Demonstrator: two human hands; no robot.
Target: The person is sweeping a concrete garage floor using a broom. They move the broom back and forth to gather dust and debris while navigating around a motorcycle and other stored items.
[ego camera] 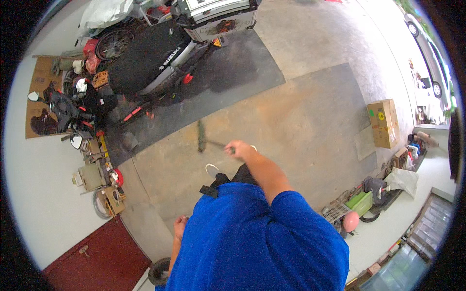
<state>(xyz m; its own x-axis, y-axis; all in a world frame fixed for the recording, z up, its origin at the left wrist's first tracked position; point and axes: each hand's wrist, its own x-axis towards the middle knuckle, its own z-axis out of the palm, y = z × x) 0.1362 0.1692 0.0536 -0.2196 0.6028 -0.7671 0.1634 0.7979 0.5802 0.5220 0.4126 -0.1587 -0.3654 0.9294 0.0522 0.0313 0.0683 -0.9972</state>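
Note:
My right hand (236,149) is closed around the handle (216,143) of a broom, held out in front of my body. Its narrow dark-green head (201,136) is over the concrete floor (298,120), near the edge of a dark floor mat (240,69); contact with the floor cannot be made out. Low at my left side hangs my left hand (180,226), its fingers curled and partly hidden by my blue shirt. Whether it holds anything is unclear. One shoe (212,170) shows just below the broom head.
A Suzuki motorcycle (149,58) stands on the mat at upper left. Boxes and tools line the left wall beside a dark red door (94,254). To the right are a cardboard box (384,123), a green bin (358,203) and a pink ball (351,221). A car (424,54) is outside.

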